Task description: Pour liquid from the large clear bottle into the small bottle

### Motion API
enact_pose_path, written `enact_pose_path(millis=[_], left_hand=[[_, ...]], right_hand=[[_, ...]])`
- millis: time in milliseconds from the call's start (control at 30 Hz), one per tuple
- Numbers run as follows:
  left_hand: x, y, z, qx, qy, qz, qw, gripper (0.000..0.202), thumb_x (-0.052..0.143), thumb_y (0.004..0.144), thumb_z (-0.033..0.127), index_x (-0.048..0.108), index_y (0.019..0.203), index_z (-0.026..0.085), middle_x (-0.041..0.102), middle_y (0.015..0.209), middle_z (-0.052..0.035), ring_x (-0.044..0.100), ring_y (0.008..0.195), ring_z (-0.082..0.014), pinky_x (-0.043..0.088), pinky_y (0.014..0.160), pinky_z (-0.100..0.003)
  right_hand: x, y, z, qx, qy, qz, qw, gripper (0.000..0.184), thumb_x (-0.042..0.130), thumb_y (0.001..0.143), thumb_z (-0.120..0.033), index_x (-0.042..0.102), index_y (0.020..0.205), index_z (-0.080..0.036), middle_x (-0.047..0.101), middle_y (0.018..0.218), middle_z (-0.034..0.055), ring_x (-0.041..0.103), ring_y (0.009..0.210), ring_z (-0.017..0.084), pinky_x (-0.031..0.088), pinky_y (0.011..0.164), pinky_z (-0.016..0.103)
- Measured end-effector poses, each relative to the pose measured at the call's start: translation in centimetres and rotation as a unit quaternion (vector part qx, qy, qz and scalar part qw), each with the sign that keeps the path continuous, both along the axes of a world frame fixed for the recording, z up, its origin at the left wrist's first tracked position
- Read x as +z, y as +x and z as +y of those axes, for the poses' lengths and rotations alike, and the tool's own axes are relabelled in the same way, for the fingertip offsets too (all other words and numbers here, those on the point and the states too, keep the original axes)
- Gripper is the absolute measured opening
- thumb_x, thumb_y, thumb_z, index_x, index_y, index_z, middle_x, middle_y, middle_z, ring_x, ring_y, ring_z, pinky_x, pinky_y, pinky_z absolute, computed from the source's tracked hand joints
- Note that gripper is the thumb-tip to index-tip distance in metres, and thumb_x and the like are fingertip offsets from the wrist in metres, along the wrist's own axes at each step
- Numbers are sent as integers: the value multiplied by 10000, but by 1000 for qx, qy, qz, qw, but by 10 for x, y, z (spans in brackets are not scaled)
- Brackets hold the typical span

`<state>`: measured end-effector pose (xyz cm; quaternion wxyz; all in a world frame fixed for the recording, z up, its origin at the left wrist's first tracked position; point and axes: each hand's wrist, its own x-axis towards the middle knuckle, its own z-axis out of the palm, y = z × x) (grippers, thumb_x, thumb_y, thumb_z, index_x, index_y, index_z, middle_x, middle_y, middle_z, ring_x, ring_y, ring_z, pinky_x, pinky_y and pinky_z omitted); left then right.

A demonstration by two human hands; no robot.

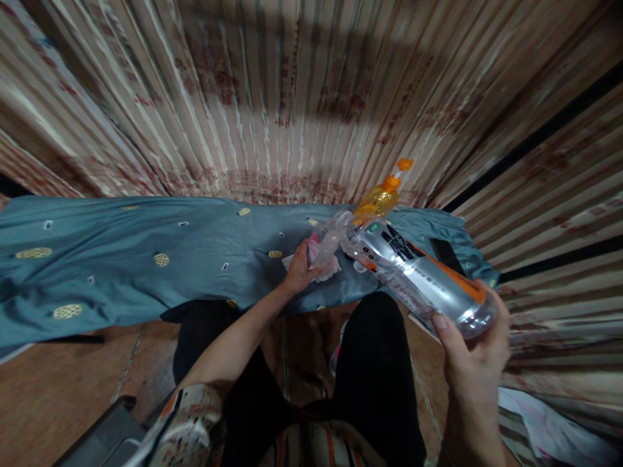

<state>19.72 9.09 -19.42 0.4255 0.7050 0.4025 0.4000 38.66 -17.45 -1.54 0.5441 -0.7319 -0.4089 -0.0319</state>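
Gripping a large clear plastic bottle (413, 275) by its base, the right hand (474, 350) sits at 4 o'clock, fingers wrapped beneath and thumb pressed on the side, with the bottle's neck tilted toward 10 o'clock. The left hand (302, 271), at 8 o'clock, closes around a clear plastic piece (331, 240) whose exact form is hard to make out; its fingers are partly hidden. A white tissue (325, 269) lies under it. An orange-capped bottle (382, 200) stands out at 1 o'clock, partly behind the large bottle, and a black phone (446, 256) lies at 3 o'clock on a blue dotted cloth (121, 259), below a striped curtain (272, 97).
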Motion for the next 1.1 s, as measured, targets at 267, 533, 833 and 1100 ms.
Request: enact_pose_path(millis=[267,533,833,1100], left_hand=[[1,3,0,16,-31,-26,999,882,1024,619,297,637,1412,293,673,1556,-171,593,1533,-476,419,1364,-711],[-1,3,0,11,-13,-22,1000,923,1006,652,312,552,1449,213,654,1555,-209,617,1500,-453,444,1329,-683],[-3,4,1,17,-2,-33,999,877,1028,631,300,594,1393,303,678,1536,-175,629,1499,-445,455,1326,-700],[4,3,-2,8,6,-13,1000,911,998,676,307,526,1453,248,667,1529,-183,632,1488,-440,469,1305,-690]], right_hand=[[-1,2,-1,-5,-9,-7,1000,1052,864,814,-700,532,1646,-148,604,1599,236,581,1484,475,372,1285,726],[-3,1,-2,-8,-10,-15,1000,1051,855,812,-711,533,1647,-159,606,1595,231,586,1475,480,375,1278,740],[-5,0,-3,-9,-15,-17,1000,1024,856,814,-688,525,1650,-199,605,1590,202,592,1470,452,379,1285,723],[-5,-3,-3,-20,-21,-6,1000,1032,835,815,-693,527,1639,-153,625,1548,228,612,1437,463,404,1261,713]])
